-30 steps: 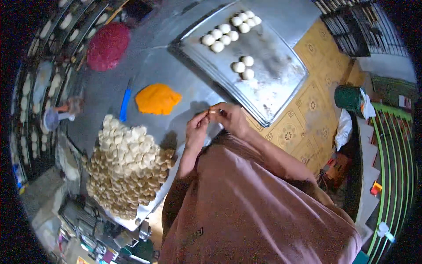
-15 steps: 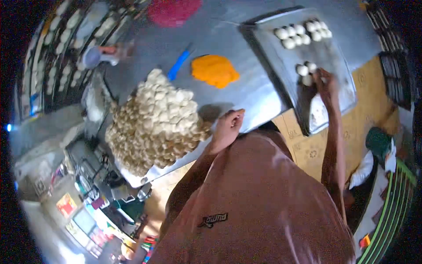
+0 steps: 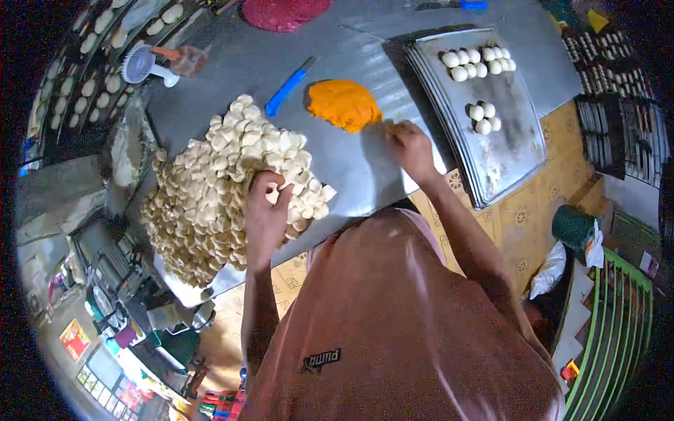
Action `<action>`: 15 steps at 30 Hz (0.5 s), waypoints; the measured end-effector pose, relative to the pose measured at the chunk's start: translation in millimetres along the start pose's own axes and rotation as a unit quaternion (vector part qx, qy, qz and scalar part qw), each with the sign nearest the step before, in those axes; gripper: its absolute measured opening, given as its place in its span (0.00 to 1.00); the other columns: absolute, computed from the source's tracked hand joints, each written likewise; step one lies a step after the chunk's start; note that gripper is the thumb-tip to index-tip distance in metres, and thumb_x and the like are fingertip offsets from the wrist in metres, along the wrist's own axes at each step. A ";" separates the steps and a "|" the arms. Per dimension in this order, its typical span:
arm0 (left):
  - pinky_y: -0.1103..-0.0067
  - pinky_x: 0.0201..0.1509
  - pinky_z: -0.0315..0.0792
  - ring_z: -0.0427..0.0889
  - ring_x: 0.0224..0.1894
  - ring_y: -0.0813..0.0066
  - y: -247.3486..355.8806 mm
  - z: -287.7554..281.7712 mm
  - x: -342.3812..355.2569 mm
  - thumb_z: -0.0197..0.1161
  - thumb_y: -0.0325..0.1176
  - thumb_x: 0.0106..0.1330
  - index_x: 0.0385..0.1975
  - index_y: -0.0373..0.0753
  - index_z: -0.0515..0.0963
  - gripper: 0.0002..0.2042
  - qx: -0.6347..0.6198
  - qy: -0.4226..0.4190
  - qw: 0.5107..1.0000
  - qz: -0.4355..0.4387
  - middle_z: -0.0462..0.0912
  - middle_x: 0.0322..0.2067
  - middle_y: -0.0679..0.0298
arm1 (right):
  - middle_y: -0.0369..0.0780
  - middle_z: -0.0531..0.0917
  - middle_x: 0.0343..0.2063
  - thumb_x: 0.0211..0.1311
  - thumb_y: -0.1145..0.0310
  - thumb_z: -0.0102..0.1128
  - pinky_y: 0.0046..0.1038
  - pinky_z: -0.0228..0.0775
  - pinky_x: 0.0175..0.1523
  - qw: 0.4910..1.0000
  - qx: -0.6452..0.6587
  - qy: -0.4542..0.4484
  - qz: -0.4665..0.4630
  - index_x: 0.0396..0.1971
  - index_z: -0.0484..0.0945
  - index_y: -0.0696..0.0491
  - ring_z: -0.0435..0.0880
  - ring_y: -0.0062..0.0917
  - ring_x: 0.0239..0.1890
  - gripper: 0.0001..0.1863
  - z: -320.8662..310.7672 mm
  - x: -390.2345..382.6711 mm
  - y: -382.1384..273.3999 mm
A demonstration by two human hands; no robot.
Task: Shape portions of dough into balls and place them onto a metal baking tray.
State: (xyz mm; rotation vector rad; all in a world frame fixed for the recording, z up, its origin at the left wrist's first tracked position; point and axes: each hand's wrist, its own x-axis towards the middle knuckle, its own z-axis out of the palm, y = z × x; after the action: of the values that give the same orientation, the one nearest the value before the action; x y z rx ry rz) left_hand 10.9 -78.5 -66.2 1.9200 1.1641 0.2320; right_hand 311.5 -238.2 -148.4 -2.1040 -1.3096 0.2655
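Observation:
A large heap of small pale dough pieces (image 3: 210, 168) covers the left of the metal table. My left hand (image 3: 265, 214) is over its near right part, thumb and fingers curled closed around a dough piece. To the right of the heap lies a soft orange mound (image 3: 344, 104). Just beside its right edge is my right hand (image 3: 414, 151), fingers pinched together; anything in them is too small to make out. Round white dough balls (image 3: 483, 119) sit in groups on the top metal tray (image 3: 509, 137) of a stack at the right.
A blue-handled tool (image 3: 288, 89) lies behind the heap. A dark pink mound (image 3: 284, 12) is at the table's far edge. At the far left stand a small white fan (image 3: 144, 65) and racks of dough pieces (image 3: 88, 88). More loaded trays (image 3: 604, 59) are at the far right.
My right hand has left the dough balls on the tray and moved left to the orange mound. My left hand has gone from the table's edge onto the dough heap. Another dough ball shows on the tray.

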 end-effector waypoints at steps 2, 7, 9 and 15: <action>0.78 0.40 0.78 0.83 0.39 0.72 1.1 12.8 1.7 0.68 0.30 0.65 0.49 0.39 0.77 0.14 -0.082 0.020 0.996 -0.026 0.83 0.42 0.61 | 0.44 0.82 0.30 0.56 0.71 0.66 0.36 0.76 0.36 0.996 -0.028 0.088 -0.023 0.37 0.84 0.56 0.82 0.40 0.31 0.09 12.7 17.1 0.8; 0.81 0.48 0.79 0.83 0.46 0.73 -5.9 75.7 -2.1 0.64 0.32 0.69 0.61 0.35 0.73 0.22 -0.294 -0.152 0.935 -0.129 0.83 0.48 0.60 | 0.38 0.82 0.31 0.53 0.68 0.69 0.36 0.76 0.34 0.989 -0.082 0.086 -0.089 0.35 0.85 0.52 0.80 0.37 0.32 0.09 32.8 35.0 15.6; 0.78 0.51 0.79 0.81 0.44 0.74 -4.5 99.9 -11.6 0.64 0.36 0.69 0.56 0.33 0.77 0.19 -0.390 -0.139 0.900 -0.138 0.82 0.45 0.61 | 0.36 0.82 0.31 0.54 0.67 0.68 0.36 0.76 0.33 0.988 -0.090 0.086 -0.092 0.34 0.84 0.49 0.80 0.36 0.32 0.07 37.8 36.5 21.3; 0.80 0.45 0.80 0.82 0.41 0.78 5.6 146.9 5.9 0.69 0.29 0.63 0.49 0.30 0.80 0.16 -0.412 -0.092 0.906 -0.043 0.83 0.40 0.66 | 0.39 0.82 0.29 0.58 0.63 0.65 0.36 0.76 0.34 0.994 -0.072 0.016 -0.075 0.34 0.84 0.49 0.82 0.38 0.30 0.08 33.1 55.1 28.7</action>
State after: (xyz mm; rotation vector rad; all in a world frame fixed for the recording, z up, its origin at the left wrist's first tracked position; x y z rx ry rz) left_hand 97.3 -158.8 -154.1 1.1110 0.8244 0.4089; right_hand 343.3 -185.8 -183.0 -2.1038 -1.4985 0.0755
